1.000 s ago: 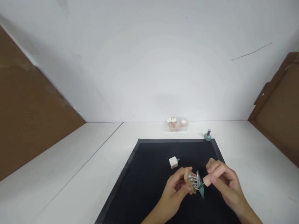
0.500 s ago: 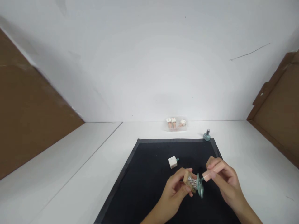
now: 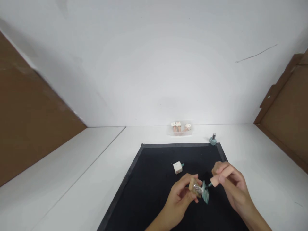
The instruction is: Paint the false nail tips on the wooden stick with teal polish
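Your left hand (image 3: 180, 196) pinches the wooden-based stand (image 3: 192, 185), near right | your right hand (image 3: 233, 183) grips the pink-capped polish brush (image 3: 215, 180) | brush shifts slightly right, exposing more bristle (image 3: 210, 184) at green nail tips (image 3: 205, 195); brushing appears ongoing.

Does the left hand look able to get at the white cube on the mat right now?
Probably not to grasp it: the way to the cube looks free, but the left hand is holding the wooden block.
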The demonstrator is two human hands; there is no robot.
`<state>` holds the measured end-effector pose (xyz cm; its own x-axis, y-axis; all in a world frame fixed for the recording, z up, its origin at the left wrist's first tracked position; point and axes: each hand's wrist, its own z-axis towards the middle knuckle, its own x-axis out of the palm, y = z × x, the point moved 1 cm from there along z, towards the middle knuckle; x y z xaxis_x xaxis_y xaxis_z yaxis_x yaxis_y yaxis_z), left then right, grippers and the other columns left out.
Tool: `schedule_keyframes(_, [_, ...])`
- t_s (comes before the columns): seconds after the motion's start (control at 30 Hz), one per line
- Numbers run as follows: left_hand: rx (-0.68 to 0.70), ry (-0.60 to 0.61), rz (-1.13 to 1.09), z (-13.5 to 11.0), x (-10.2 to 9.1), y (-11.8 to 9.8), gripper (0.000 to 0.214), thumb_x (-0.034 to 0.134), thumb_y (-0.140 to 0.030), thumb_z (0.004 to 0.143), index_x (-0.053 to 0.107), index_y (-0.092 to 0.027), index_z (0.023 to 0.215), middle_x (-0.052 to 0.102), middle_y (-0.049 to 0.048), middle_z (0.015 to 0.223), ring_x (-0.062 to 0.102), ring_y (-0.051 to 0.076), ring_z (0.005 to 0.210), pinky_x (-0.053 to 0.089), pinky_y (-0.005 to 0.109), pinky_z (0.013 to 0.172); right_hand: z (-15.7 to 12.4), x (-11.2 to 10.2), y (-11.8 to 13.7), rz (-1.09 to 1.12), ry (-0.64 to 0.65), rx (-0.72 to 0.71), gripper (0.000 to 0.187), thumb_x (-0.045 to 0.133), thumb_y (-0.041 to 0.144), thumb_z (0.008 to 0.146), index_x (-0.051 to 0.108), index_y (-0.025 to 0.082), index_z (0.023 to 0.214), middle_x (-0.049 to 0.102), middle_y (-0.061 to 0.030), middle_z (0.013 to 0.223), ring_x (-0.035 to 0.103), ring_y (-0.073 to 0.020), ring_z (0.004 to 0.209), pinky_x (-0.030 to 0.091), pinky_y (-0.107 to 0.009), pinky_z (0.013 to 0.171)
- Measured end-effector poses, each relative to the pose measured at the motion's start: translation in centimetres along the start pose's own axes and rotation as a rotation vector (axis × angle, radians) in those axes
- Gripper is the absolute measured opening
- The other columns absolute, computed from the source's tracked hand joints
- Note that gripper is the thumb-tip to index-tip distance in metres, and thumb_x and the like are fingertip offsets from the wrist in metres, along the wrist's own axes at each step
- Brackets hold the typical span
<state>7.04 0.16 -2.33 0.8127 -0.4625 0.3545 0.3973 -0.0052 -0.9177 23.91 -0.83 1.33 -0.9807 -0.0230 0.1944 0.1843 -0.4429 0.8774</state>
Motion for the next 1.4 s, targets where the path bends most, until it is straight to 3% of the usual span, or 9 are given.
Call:
schedule_keyframes(0.23, [0.036, 0.025, 0.004, 0.44, 0.24, -0.34, 0.029, 0.063, -0.030, 0.077, 0.065, -0.031, 0.105, 0.059, 0.0027, 0.089, 0.054, 0.009, 0.066, 0.049, 0.020, 0.058, 0.03, 0.06, 0.11, 0.034, 0.174, 0.026, 0.016, 0.060, 0.029, 0.085, 0.061, 0.023, 0.070, 0.052, 0.0001, 0.070, 0.048, -0.0152, 0.067, 0.039, -0.026, 0.059])
schedule_keyframes(0.63, [0.035, 0.036, 0.014, -0.02, 0.11, -0.52, 0.026, 0.061, -0.029, 0.078, 0.066, -0.030, 0.104, 0.058, 0.0027, 0.090, 0.054, 0.008, 0.066, 0.049, 0.020, 0.058, -0.12, 0.23, 0.02, -0.011, 0.027, 0.008, 0.020, 0.059, 0.030, 0.086, 0.064, 0.023, 0.068, 0.052, -0.0002, 0.074, 0.048, -0.0143, 0.072, 0.041, -0.024, 0.063])
schedule_keyframes(0.9, [0.021, 0.030, -0.010, 0.22, 0.12, -0.53, 0.028, 0.062, -0.028, 0.077, 0.066, -0.032, 0.105, 0.059, 0.0026, 0.090, 0.055, 0.009, 0.069, 0.050, 0.019, 0.058, 0.03, 0.21, 0.20, 0.028, 0.157, 0.019, 0.019, 0.059, 0.029, 0.086, 0.061, 0.022, 0.068, 0.053, 0.0005, 0.072, 0.048, -0.0143, 0.068, 0.040, -0.026, 0.061])
schedule_keyframes(1.23, [0.025, 0.020, -0.008, -0.14, -0.26, -0.64, 0.027, 0.063, -0.029, 0.077, 0.066, -0.028, 0.104, 0.059, 0.0042, 0.090, 0.055, 0.010, 0.067, 0.050, 0.021, 0.057, 0.03, 0.54, 0.40, -0.013, -0.010, 0.036, 0.020, 0.062, 0.030, 0.084, 0.062, 0.022, 0.065, 0.054, 0.0000, 0.072, 0.049, -0.0144, 0.069, 0.041, -0.024, 0.060])
schedule_keyframes(1.4, [0.020, 0.018, -0.001, -0.08, -0.19, -0.75, 0.028, 0.063, -0.030, 0.076, 0.066, -0.027, 0.104, 0.059, 0.0044, 0.089, 0.056, 0.011, 0.068, 0.050, 0.022, 0.056, 0.14, 0.62, 0.57, 0.023, 0.058, 0.025, 0.021, 0.061, 0.031, 0.084, 0.062, 0.022, 0.065, 0.054, -0.0006, 0.068, 0.049, -0.0151, 0.065, 0.041, -0.026, 0.059])
